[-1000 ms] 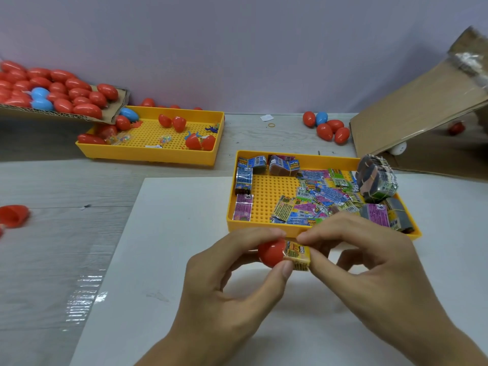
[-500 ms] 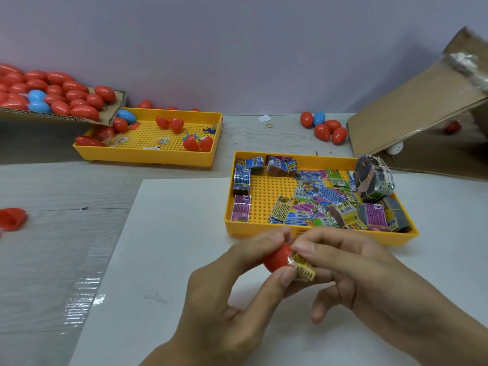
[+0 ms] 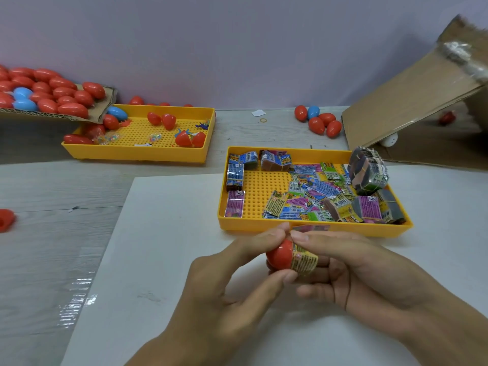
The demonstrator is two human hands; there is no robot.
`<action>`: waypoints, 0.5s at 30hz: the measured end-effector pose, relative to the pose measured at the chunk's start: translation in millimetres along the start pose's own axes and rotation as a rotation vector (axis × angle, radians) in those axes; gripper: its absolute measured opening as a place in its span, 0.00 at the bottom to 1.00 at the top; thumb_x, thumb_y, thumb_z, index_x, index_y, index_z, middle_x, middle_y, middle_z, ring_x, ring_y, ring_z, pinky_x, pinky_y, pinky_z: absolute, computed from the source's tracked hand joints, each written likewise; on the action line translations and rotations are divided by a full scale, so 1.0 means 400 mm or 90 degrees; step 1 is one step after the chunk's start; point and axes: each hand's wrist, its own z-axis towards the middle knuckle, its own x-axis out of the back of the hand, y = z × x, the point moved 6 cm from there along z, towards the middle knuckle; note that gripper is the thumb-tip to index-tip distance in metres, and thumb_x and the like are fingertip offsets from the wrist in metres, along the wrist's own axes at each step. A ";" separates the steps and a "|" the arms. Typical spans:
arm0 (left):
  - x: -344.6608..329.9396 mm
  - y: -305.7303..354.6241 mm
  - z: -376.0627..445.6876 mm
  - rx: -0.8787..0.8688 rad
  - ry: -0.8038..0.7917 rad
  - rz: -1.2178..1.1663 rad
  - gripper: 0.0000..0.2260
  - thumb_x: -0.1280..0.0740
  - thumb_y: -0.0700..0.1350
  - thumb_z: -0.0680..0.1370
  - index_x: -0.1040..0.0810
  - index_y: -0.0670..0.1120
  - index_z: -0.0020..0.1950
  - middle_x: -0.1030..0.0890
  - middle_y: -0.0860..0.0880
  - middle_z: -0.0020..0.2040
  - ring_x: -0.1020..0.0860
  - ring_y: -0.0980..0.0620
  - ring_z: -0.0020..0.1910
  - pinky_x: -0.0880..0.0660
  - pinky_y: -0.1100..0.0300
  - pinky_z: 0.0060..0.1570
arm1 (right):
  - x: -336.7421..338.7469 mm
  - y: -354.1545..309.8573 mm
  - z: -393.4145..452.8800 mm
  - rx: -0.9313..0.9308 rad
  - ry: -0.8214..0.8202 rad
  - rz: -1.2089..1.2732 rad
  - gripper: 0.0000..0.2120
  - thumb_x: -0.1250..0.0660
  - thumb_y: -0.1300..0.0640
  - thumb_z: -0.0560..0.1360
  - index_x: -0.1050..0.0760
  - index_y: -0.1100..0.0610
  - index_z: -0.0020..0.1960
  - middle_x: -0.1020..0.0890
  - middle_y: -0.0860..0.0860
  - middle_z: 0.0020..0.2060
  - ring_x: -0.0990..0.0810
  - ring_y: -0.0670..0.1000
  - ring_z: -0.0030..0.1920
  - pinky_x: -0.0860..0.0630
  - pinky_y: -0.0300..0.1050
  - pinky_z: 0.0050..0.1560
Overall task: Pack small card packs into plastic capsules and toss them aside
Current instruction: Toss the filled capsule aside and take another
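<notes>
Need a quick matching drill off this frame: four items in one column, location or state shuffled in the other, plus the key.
1. red capsule half
2. card pack
3. rubber band
4. taped bundle of packs

A. loose on the table near the wall
B. pinched by the left hand
C. leaning at the near tray's right end
D. held by the right hand, one end at the capsule mouth

Pairs: 1-B, 2-D, 3-A, 4-C

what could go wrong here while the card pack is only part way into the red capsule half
The card pack sticks well out of the red capsule half, so it may crumple or jam if the right hand forces it. The left hand pinches the smooth half with fingertips only, so it could slip out. Both hands work close to the yellow tray, so a slip might knock it.
</notes>
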 end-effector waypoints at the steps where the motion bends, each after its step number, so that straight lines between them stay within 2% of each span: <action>1: 0.000 -0.002 0.001 0.012 -0.002 -0.011 0.16 0.28 0.45 0.75 0.21 0.44 0.62 0.18 0.53 0.63 0.20 0.54 0.63 0.24 0.59 0.62 | -0.002 0.001 0.001 -0.006 -0.007 0.004 0.22 0.25 0.55 0.64 0.18 0.67 0.52 0.16 0.67 0.49 0.15 0.53 0.36 0.19 0.42 0.30; 7: -0.006 -0.015 0.006 0.085 -0.037 -0.070 0.16 0.29 0.47 0.76 0.21 0.49 0.64 0.18 0.56 0.62 0.20 0.53 0.63 0.24 0.57 0.63 | -0.003 0.006 -0.002 -0.025 -0.007 0.013 0.18 0.25 0.55 0.63 0.15 0.63 0.50 0.16 0.66 0.49 0.15 0.52 0.35 0.19 0.42 0.31; 12: -0.006 -0.015 0.008 0.089 -0.048 -0.046 0.16 0.27 0.45 0.75 0.19 0.46 0.63 0.18 0.55 0.62 0.20 0.55 0.63 0.25 0.61 0.63 | -0.002 0.006 -0.001 -0.018 0.006 0.002 0.20 0.24 0.55 0.63 0.16 0.64 0.52 0.16 0.66 0.50 0.15 0.52 0.36 0.19 0.42 0.31; 15: -0.004 -0.012 0.011 0.083 -0.037 -0.026 0.16 0.28 0.44 0.75 0.19 0.45 0.63 0.18 0.55 0.62 0.21 0.57 0.63 0.26 0.64 0.62 | -0.001 -0.002 -0.003 0.009 0.016 -0.032 0.19 0.25 0.53 0.62 0.15 0.63 0.49 0.15 0.63 0.46 0.15 0.52 0.36 0.19 0.41 0.31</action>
